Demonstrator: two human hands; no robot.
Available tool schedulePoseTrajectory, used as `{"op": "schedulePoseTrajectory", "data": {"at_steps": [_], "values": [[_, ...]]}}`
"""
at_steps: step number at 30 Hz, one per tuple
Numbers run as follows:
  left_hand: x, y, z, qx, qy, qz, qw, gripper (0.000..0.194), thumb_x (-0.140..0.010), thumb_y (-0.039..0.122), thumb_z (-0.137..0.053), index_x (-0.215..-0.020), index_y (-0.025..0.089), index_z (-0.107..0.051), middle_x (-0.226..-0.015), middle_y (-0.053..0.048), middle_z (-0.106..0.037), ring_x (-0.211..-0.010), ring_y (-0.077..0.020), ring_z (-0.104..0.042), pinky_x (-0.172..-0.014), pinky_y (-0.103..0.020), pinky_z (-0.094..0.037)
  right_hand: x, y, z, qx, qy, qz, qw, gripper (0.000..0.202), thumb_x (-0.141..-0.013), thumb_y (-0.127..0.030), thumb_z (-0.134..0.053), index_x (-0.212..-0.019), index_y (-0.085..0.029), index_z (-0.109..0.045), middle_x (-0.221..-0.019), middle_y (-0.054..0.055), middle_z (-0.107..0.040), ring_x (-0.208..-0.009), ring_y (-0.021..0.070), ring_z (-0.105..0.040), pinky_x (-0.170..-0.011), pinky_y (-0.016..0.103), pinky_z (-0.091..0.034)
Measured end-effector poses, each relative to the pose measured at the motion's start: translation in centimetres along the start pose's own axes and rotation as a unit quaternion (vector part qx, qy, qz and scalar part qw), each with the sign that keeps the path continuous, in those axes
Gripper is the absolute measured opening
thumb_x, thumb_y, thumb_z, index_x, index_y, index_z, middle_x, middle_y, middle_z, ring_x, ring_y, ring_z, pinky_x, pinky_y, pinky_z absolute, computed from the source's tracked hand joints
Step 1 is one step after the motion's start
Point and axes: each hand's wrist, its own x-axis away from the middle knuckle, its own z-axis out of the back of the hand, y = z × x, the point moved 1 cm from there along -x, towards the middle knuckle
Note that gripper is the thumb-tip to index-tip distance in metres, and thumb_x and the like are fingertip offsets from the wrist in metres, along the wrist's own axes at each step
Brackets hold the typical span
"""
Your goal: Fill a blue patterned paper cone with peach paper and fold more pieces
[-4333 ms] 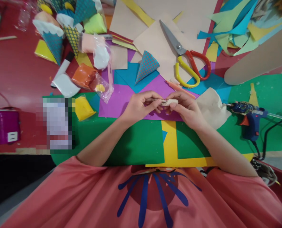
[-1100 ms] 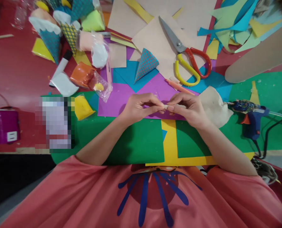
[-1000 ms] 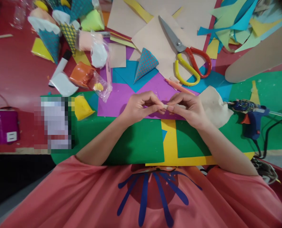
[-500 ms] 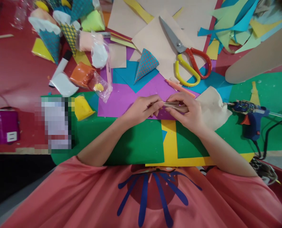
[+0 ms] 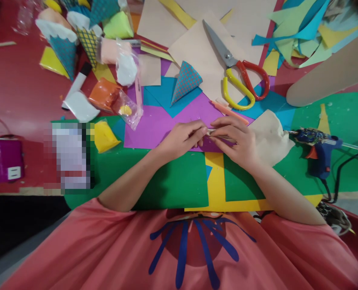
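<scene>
Pinching a thin, flattened beige paper strip point(image 5: 219, 134) between them, the left hand point(image 5: 183, 139) and right hand point(image 5: 237, 139) hold it just above the purple sheet point(image 5: 161, 123) on the counter point(image 5: 19, 92), its long axis running left-right, mostly hidden under the right fingers.

Bright even overhead light, soft shadows; fisheye bending at edges; corners blurred; pixelated patch at left.

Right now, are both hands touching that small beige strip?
Touching. The head view shows the left hand and right hand pinching the beige strip between their fingertips, over the purple paper.
</scene>
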Motion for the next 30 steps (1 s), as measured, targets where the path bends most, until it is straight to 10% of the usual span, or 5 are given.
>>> {"op": "schedulePoseTrajectory", "data": {"at_steps": [10,21,30], "values": [[0.0,-0.1,0.0,-0.012,0.062,-0.012,0.998,0.026,-0.090,0.034,-0.053,-0.079,0.014,-0.066,-0.069,-0.001,-0.069,-0.062,-0.0081,-0.064,-0.059,-0.016,-0.049,0.3,0.1,-0.3,-0.004,-0.016,-0.011,1.000,0.011,-0.090,-0.015,-0.058,-0.090,-0.022,-0.066,-0.102,0.007,-0.071,-0.096,0.0176,-0.070,-0.082,0.035,-0.059],[-0.1,0.2,1.7,-0.117,-0.066,-0.050,0.990,0.017,-0.081,0.025,-0.060,-0.077,0.014,-0.072,-0.063,0.001,-0.068,-0.056,-0.0070,-0.058,-0.054,-0.015,-0.040,-0.4,-0.1,0.3,-0.056,-0.110,0.037,0.992,0.012,-0.090,-0.013,-0.057,-0.087,-0.020,-0.066,-0.095,0.006,-0.071,-0.093,0.0151,-0.069,-0.080,0.029,-0.059],[0.0,0.1,1.2,-0.121,-0.063,-0.071,0.988,0.009,-0.074,0.017,-0.059,-0.072,0.015,-0.068,-0.061,0.003,-0.064,-0.054,-0.0059,-0.054,-0.053,-0.015,-0.038,-0.2,0.0,0.1,-0.112,-0.089,-0.016,0.990,0.006,-0.085,-0.016,-0.067,-0.085,-0.021,-0.071,-0.092,0.003,-0.067,-0.088,0.0135,-0.067,-0.077,0.027,-0.057]]}}
